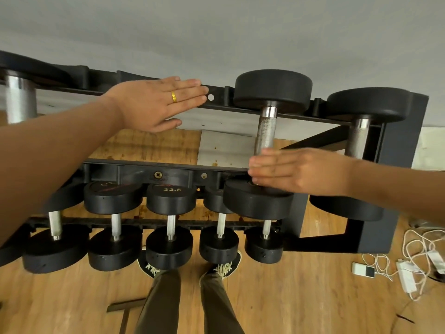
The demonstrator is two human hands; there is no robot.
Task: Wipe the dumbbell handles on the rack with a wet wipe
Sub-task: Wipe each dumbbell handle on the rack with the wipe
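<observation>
Wooden flooring (301, 297) is showing beneath a black metal rack (397, 145); its knurled chrome-handled black dumbbell (266, 131) is pointing lengthwise toward the wall (216, 32), left hand (154, 104) and right hand (301, 171) stretching flat, fingers released.

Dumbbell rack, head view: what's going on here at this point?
A person stands at a two-tier dumbbell rack with both hands open and flat. The left hand is over the back rail of the upper tier. The right hand is at the near end of a dumbbell's knurled handle on that tier, contact unclear. No wet wipe shows in either hand, so wiping does not look under way. The lower tier holds smaller dumbbells.
</observation>
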